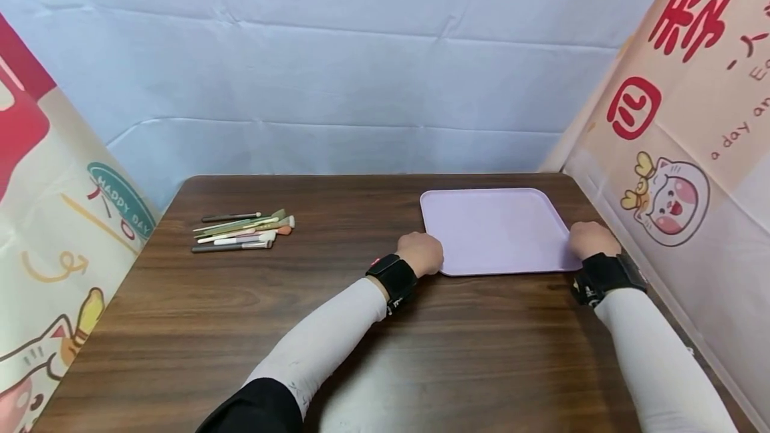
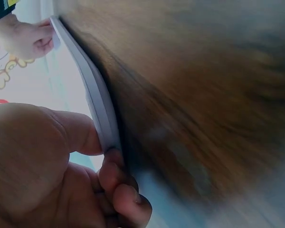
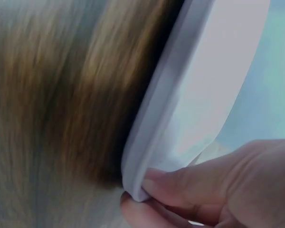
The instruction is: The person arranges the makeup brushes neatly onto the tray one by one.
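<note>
The pale lilac tray [image 1: 496, 229] is lying between the two hands, on the far right part of the brown table [image 1: 271, 313]. The left hand [image 1: 420, 252] is gripping the tray's left edge toward the near corner: the thumb is pressing the upper side of the rim while curled fingers are supporting the underside. The right hand [image 1: 594, 239] is pinching the near right corner in like manner, thumb above and forefinger below. Whether the tray is touching the table cannot be told. A group of brushes [image 1: 243, 229] is lying well apart, at left.
</note>
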The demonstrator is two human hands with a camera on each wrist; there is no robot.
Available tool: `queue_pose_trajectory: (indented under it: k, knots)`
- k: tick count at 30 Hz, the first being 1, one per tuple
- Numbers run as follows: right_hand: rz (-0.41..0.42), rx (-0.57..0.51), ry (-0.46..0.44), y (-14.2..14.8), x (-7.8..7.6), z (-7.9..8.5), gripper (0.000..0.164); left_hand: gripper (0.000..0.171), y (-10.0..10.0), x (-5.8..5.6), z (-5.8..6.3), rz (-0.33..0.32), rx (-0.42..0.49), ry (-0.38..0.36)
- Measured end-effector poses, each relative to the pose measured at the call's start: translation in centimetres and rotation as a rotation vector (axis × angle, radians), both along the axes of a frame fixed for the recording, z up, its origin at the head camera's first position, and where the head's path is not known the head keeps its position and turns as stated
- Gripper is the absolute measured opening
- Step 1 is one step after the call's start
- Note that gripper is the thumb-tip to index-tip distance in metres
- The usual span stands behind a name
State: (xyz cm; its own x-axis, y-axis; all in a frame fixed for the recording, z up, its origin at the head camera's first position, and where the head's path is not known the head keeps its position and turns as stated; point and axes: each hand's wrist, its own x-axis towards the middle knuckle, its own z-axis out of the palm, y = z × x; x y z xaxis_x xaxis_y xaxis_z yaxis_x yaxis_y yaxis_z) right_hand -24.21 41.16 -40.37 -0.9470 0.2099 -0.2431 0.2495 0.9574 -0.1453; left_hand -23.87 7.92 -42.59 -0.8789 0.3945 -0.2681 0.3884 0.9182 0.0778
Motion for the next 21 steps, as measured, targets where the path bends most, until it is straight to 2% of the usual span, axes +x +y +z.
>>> queue_pose_trajectory:
  k: [8,14,21]
  knots:
    - [0.068,-0.002,-0.066,-2.1,0.9,0.2,0.018,0.022,-2.1,0.6,-0.1,0.016,-0.031,0.005]
    - [0.124,-0.038,-0.071,-3.7,2.1,0.4,0.004,0.022,-4.0,1.4,0.0,0.037,-0.043,-0.003]
    - [0.177,-0.030,-0.140,-6.2,2.9,0.6,0.003,0.027,-6.8,2.7,-0.2,0.066,-0.013,-0.003]
